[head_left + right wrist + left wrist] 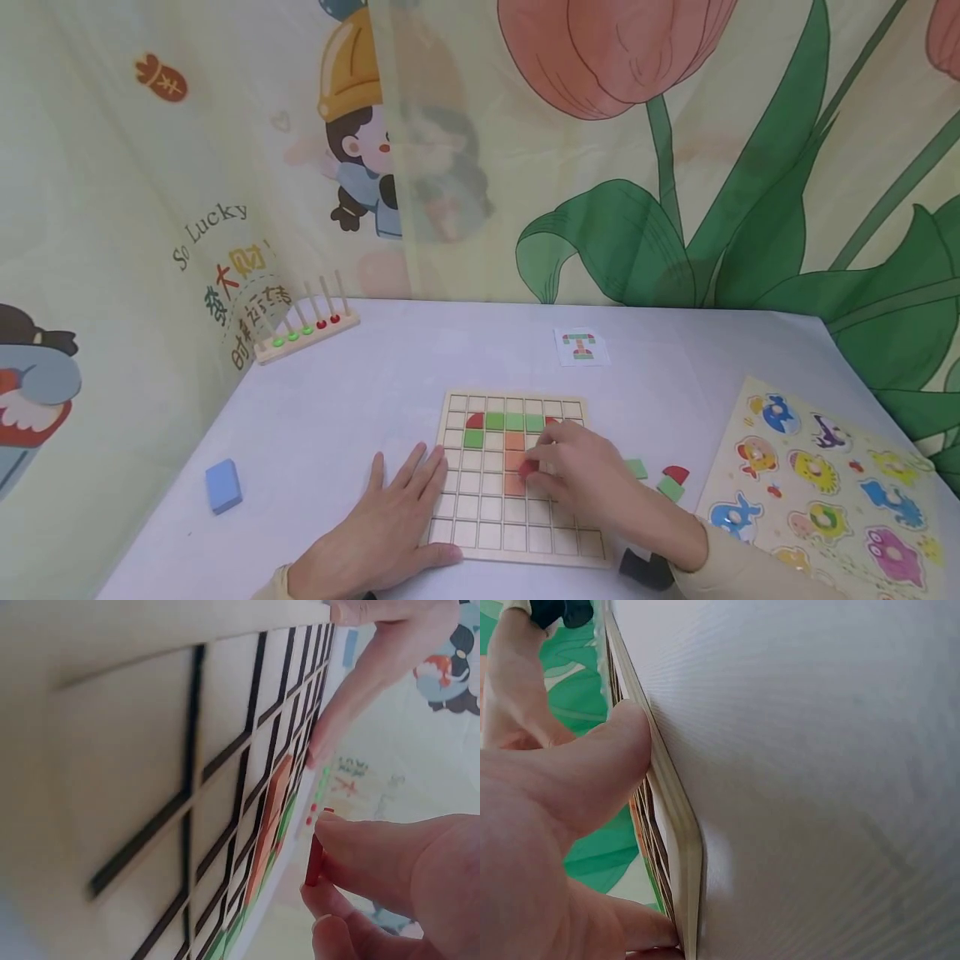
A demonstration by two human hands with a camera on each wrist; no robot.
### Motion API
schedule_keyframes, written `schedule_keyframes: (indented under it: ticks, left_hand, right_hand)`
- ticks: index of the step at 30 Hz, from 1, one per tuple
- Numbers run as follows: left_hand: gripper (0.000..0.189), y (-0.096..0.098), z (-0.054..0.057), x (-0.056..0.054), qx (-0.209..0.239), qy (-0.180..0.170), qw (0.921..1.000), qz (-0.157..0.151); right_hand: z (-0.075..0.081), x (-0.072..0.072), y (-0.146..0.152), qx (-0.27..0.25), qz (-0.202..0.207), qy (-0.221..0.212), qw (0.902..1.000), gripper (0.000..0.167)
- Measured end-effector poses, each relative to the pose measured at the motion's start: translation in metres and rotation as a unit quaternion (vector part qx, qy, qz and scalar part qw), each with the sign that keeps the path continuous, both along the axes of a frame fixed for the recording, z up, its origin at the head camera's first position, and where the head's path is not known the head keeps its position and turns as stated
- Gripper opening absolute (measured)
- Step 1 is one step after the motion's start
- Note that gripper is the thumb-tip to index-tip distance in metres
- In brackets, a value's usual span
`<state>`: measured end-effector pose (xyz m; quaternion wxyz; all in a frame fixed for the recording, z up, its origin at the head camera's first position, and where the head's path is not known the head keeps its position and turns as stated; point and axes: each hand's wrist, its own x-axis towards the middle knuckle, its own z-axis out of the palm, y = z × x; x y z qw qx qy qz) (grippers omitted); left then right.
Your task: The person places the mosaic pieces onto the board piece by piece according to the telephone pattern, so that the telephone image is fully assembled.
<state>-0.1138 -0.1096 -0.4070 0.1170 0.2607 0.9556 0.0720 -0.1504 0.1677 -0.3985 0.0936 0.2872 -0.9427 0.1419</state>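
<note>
A wooden grid board (480,508) lies on the table with green and orange square tiles and red quarter-round tiles in some of its cells. Over the board's middle, my right hand (588,471) pinches a red tile (316,859) between thumb and fingertips, just right of the orange tile column (514,462). My left hand (390,517) lies with fingers spread at the board's left edge, the thumb touching its lower left corner. In the left wrist view the thumb (622,750) presses against the board's wooden rim (671,795).
Loose green tiles (670,488) and a red quarter-round tile (676,474) lie right of the board. A pattern card (579,346) is behind it. An animal puzzle board (817,483) occupies the right, a blue block (223,486) the left, and a bead stand (307,333) the back left.
</note>
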Motion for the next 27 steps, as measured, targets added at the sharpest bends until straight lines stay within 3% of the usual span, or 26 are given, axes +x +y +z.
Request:
schedule_keyframes:
  ticks: [9,27]
  left_hand:
    - [0.106,0.000,-0.001,0.000,-0.005,0.004,1.0000,-0.003]
    - [0.105,-0.001,0.000,0.000,-0.012,0.012,0.9998,-0.007]
  right_hand:
    - [-0.005,-0.009,-0.032,0.013,0.070,-0.028,0.9971,0.011]
    - [-0.005,-0.016,-0.040,0.042,0.089,-0.079,0.9920,0.022]
